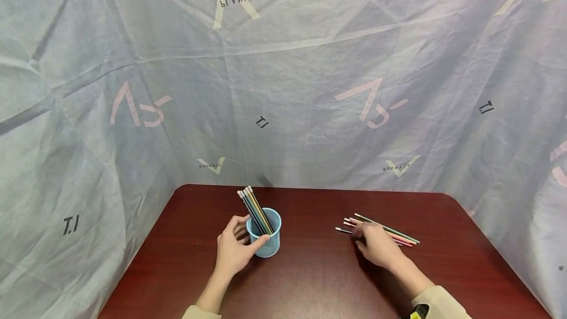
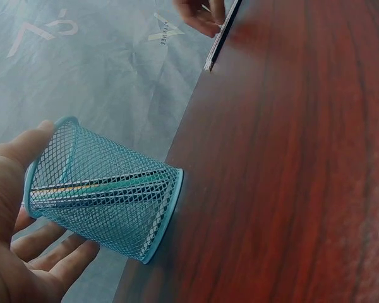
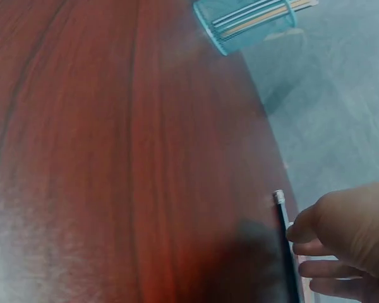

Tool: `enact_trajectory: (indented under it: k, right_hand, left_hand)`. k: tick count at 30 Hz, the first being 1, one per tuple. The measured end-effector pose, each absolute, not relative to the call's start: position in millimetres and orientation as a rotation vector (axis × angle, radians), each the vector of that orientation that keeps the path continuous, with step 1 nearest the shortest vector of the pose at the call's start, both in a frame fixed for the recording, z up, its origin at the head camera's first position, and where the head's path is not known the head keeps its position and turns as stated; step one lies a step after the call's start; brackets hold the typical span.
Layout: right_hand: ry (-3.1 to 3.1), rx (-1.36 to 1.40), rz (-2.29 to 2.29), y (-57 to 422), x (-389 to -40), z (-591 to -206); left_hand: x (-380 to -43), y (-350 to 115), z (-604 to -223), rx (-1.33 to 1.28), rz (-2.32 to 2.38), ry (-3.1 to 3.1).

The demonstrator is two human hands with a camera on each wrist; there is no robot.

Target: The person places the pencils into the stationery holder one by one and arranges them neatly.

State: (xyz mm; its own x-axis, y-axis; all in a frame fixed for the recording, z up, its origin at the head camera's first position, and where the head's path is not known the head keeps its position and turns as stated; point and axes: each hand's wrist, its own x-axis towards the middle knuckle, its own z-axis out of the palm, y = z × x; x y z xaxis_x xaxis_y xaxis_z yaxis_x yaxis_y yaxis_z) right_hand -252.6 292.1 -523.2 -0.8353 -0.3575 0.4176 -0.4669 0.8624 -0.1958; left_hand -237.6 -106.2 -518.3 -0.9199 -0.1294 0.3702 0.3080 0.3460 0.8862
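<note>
A light-blue mesh pencil cup (image 1: 271, 249) stands upright on the table, with several pencils (image 1: 257, 210) leaning in it toward the left. My left hand (image 1: 235, 250) holds the cup from its left side. In the left wrist view the thumb (image 2: 28, 144) lies at the cup's rim, and the other fingers (image 2: 63, 255) reach along the opposite side. Over a loose spread of pencils (image 1: 394, 234) at the right is my right hand (image 1: 376, 246). Its fingertips are right beside a dark pencil (image 3: 284, 237) with a white eraser end.
The dark red wooden table (image 1: 305, 279) has rounded far corners. Grey printed fabric (image 1: 301, 87) hangs behind it and along both sides. A dark watch with a yellow patch (image 1: 419, 311) sits at the right sleeve's cuff.
</note>
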Motion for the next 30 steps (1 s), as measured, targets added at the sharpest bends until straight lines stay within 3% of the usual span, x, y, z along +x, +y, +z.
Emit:
enact_trajectory:
  k: [30]
  right_hand:
    - [-2.673,0.536,0.431,295.6,-254.6,-528.9]
  left_hand:
    - [-238.2,-106.7,-520.2,-0.194,-1.622,-2.201]
